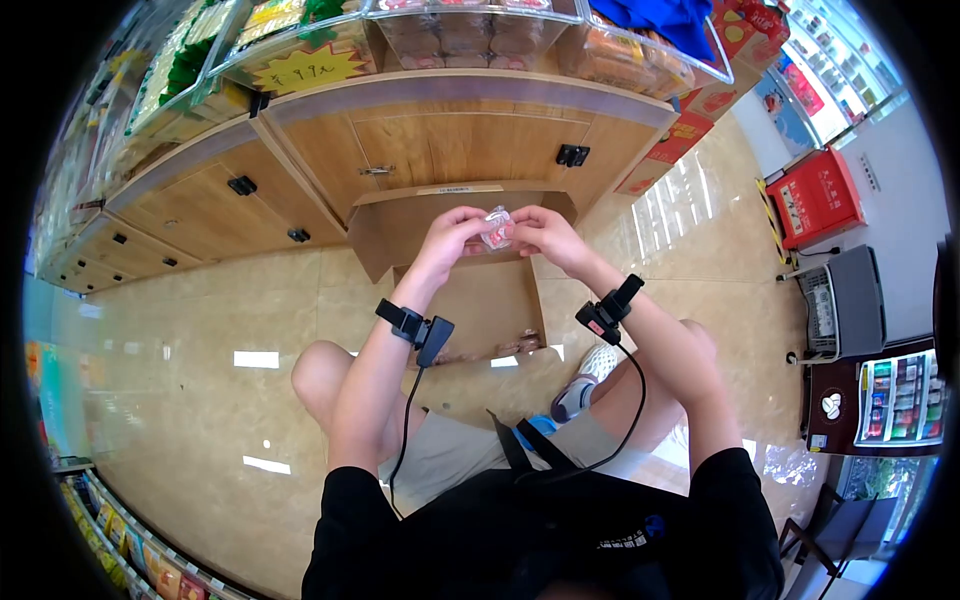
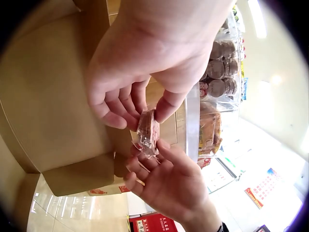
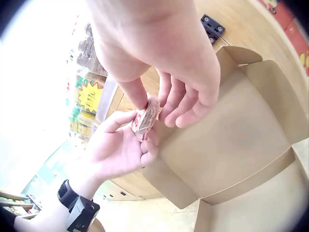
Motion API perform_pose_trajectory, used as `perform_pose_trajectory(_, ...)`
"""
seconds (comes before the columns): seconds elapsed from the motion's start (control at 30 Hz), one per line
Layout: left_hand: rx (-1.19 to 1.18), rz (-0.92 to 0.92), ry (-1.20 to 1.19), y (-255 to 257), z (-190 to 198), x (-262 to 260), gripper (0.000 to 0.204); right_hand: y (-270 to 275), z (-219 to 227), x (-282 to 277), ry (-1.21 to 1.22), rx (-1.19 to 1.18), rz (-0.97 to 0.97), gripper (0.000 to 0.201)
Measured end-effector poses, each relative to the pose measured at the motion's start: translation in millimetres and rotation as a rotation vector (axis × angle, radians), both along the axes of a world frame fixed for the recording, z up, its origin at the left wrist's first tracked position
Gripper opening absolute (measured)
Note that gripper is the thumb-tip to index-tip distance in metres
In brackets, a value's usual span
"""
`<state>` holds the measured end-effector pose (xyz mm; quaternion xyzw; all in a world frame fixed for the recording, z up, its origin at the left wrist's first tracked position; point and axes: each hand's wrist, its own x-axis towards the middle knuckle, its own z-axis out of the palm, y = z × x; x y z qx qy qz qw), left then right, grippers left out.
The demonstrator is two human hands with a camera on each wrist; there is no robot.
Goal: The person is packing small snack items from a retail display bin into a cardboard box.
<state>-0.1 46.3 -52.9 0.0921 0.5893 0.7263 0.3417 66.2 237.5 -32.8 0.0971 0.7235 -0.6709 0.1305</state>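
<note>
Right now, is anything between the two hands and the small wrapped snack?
Nothing visible. The left hand and the right hand both pinch the wrapped snack directly, above the open cardboard box.

A small snack packet (image 1: 497, 229) is seen wrapped in clear, crinkled, glossy plastic film with a red-and-white print. The open box (image 1: 470, 290) below it is made of plain brown cardboard, matt and smooth on its inner walls. The cabinet doors (image 1: 440, 145) are finished in light wood grain, fitted with black, apparently metal hinges (image 1: 572, 154). The floor (image 1: 180, 380) is laid in polished beige tile, glossy enough that ceiling lights are mirrored in it. Transparent plastic bins (image 1: 470, 30) are shown on the shelf above.
</note>
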Motion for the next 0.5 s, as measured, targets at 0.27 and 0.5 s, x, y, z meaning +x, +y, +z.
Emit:
perform_pose_trajectory(0.27, 0.018, -0.068, 0.08, -8, 9, -6, 0.022, -7, 30, -3, 0.093, 0.083, 0.044, 0.035)
perform_pose_trajectory(0.5, 0.016, -0.09, 0.18, -14, 11, -9, 0.023, -11, 60, -18, 0.089, 0.271, 0.298, 0.03)
